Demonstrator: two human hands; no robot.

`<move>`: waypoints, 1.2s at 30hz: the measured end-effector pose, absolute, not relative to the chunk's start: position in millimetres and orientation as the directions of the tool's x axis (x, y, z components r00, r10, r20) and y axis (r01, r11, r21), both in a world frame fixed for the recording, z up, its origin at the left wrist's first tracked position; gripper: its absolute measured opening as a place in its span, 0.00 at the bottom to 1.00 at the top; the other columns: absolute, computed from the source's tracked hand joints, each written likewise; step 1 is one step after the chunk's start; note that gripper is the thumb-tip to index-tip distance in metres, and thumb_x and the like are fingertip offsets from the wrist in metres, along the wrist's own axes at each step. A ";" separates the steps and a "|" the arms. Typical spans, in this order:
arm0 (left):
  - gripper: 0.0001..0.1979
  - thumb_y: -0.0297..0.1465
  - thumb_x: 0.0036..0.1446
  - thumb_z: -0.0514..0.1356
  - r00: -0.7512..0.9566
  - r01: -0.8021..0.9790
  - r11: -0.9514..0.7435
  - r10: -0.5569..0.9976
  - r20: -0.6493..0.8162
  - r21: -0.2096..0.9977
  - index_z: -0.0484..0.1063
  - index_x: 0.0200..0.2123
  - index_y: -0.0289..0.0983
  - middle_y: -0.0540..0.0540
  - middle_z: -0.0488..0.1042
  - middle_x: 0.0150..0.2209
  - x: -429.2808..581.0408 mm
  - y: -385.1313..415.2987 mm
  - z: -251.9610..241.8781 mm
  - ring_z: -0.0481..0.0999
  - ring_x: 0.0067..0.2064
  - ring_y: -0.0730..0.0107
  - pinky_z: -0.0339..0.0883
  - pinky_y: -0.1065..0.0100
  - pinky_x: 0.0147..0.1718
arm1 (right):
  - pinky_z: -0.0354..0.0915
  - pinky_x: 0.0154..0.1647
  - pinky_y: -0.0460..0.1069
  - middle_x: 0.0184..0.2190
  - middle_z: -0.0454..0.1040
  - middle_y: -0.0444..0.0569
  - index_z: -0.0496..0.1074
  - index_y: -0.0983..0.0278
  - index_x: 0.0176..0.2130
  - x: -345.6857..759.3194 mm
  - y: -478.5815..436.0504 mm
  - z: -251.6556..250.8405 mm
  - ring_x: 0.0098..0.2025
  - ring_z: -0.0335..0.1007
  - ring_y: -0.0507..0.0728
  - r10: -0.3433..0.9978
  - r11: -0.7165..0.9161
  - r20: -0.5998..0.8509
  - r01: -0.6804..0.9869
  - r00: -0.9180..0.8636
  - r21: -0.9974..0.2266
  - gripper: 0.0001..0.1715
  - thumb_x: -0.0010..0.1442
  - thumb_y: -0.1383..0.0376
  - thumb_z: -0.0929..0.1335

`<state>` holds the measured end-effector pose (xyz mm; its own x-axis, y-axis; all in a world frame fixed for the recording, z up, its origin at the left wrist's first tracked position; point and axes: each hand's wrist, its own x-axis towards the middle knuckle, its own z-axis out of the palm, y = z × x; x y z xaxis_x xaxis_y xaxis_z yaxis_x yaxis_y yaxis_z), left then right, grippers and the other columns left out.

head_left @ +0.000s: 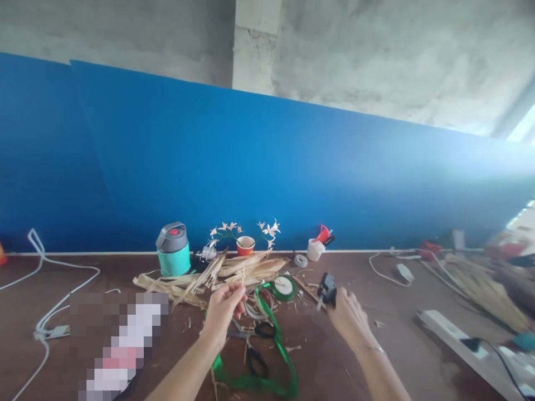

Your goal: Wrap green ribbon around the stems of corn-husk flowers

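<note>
My left hand (223, 309) is closed in a pinch on a thin dry straw strip (241, 277), just in front of a heap of dried husks (217, 273). My right hand (349, 314) grips a black glue gun (326, 289) held a little above the brown table (376, 289). Between the hands lie a roll of green ribbon (283, 287), a long loose green ribbon (276, 328) and black-handled scissors (256, 348).
A teal flask (173, 250), a small orange cup with straw flowers (245, 244) and a white cup of tools (316, 248) stand by the blue wall. White cables (50, 312) lie left. A white power strip (468, 345) and more straw (480, 287) are right.
</note>
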<state>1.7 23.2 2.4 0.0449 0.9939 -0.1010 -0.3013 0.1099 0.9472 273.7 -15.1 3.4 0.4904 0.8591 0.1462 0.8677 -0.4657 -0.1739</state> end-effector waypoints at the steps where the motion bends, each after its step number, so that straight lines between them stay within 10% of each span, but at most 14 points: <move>1: 0.15 0.38 0.38 0.65 0.031 -0.314 0.107 0.994 -0.103 0.943 0.70 0.28 0.34 0.52 0.70 0.18 1.7 23.7 1.5 0.65 0.17 0.78 0.54 0.77 0.14 | 0.61 0.34 0.52 0.34 0.71 0.59 0.66 0.68 0.39 270.0 -13.7 5.7 0.39 0.69 0.63 0.878 -0.387 0.187 0.884 0.440 -0.261 0.12 0.53 0.66 0.62; 9: 0.14 0.38 0.40 0.64 0.052 -0.308 0.107 0.994 -0.095 0.945 0.69 0.27 0.34 0.53 0.70 0.19 1.4 27.4 -6.6 0.62 0.16 0.80 0.52 0.77 0.14 | 0.63 0.27 0.46 0.25 0.73 0.47 0.72 0.64 0.30 183.4 -9.9 -7.9 0.27 0.67 0.55 0.870 0.320 0.481 0.624 0.105 -0.713 0.11 0.52 0.58 0.66; 36: 0.10 0.36 0.42 0.63 0.089 -0.185 0.156 0.986 -0.141 0.970 0.68 0.20 0.35 0.54 0.67 0.16 6.5 19.4 -6.3 0.60 0.14 0.80 0.49 0.77 0.11 | 0.62 0.26 0.46 0.22 0.68 0.46 0.69 0.64 0.23 154.3 -11.3 -23.1 0.25 0.65 0.53 0.903 0.303 0.422 0.578 0.080 -0.758 0.09 0.52 0.65 0.66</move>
